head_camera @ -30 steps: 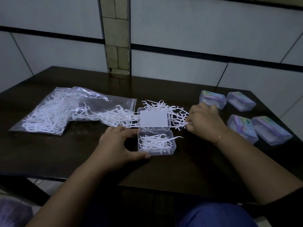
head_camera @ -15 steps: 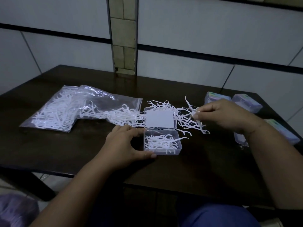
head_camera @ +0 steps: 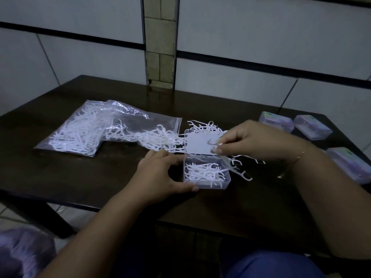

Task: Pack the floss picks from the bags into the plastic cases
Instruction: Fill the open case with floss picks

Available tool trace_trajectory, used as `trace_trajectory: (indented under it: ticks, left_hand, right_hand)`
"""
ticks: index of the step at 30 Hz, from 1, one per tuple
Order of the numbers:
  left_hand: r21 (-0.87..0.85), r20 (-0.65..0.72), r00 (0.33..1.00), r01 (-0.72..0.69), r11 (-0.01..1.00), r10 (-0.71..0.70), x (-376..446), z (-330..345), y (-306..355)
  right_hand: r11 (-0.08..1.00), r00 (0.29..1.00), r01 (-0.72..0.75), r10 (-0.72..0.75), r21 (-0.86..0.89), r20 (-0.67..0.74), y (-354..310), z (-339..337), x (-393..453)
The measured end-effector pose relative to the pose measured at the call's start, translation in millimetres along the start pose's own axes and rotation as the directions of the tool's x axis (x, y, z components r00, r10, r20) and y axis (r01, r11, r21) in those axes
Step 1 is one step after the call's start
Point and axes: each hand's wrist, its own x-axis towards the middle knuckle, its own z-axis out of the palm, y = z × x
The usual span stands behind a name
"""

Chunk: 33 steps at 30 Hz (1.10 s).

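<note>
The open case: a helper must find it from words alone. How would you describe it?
On the dark table, look just right of the left hand, which holds it. The open case is clear and half full of white picks, lid flipped back; the other cases at far right are shut.

The left hand (head_camera: 160,175) lies low with thumb and fingers spread in a wide curve, its grip bracing an open plastic case (head_camera: 206,173). The right hand (head_camera: 259,140) is raised, forearm angled inward, fingertips (head_camera: 217,151) pinching floss picks (head_camera: 226,159)
</note>
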Motion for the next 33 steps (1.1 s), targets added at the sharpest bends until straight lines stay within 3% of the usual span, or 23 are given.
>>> trace_trajectory:
  ticks: [4, 7, 11, 17, 21, 23, 26, 29, 31, 33]
  left_hand:
    - [0.008, -0.007, 1.000, -0.004, 1.000, 0.004, -0.1, 0.1, 1.3]
    - [0.015, -0.005, 1.000, -0.012, 1.000, 0.012, -0.7, -0.4, 0.7]
    - [0.041, -0.009, 1.000, 0.007, 0.999, -0.007, -0.5, 0.0, -0.8]
    - [-0.282, -0.096, 0.995, -0.002, 0.959, -0.027, -3.3, -0.6, -4.4]
    - [-0.316, -0.134, 0.991, -0.051, 0.947, 0.009, -6.3, 2.1, -3.9]
    - [-0.301, -0.193, 0.980, -0.112, 0.947, 0.054, -5.6, 4.3, -3.6]
    - [-0.212, -0.270, 0.954, -0.194, 0.958, 0.133, 2.9, 4.0, -2.4]
    - [0.123, -0.288, 0.911, -0.272, 0.955, 0.296, 15.9, -4.6, -0.8]
    - [0.343, -0.225, 0.874, -0.343, 0.875, 0.431, 24.5, -12.4, 2.5]
    - [0.437, -0.103, 0.880, -0.378, 0.816, 0.463, 31.0, -20.6, 10.4]
  right_hand:
    - [0.997, 1.000, 0.002, -0.001, -0.074, 0.021, -1.8, 27.6, 16.6]
    - [0.974, 0.997, -0.039, 0.052, -0.224, 0.055, 2.6, 36.0, 20.9]
    - [0.977, 0.999, -0.050, 0.052, -0.208, 0.005, 5.5, 27.6, 14.4]
    - [0.977, 0.991, -0.114, 0.098, -0.178, -0.096, 21.6, 9.8, -4.1]
    - [0.978, 0.989, -0.150, 0.147, -0.148, -0.028, 29.3, 19.3, -6.4]
    - [0.976, 0.989, -0.140, 0.130, -0.164, -0.071, 29.7, 26.3, -5.1]
    - [0.957, 0.985, -0.086, 0.040, -0.277, -0.169, 28.9, 34.3, -0.9]
    - [0.920, 0.980, -0.050, -0.031, -0.389, -0.199, 25.0, 39.0, 0.9]
    - [0.898, 0.976, -0.028, -0.071, -0.439, -0.208, 23.2, 41.2, 2.0]
    - [0.883, 0.976, -0.008, -0.096, -0.469, -0.197, 20.6, 44.4, 3.5]
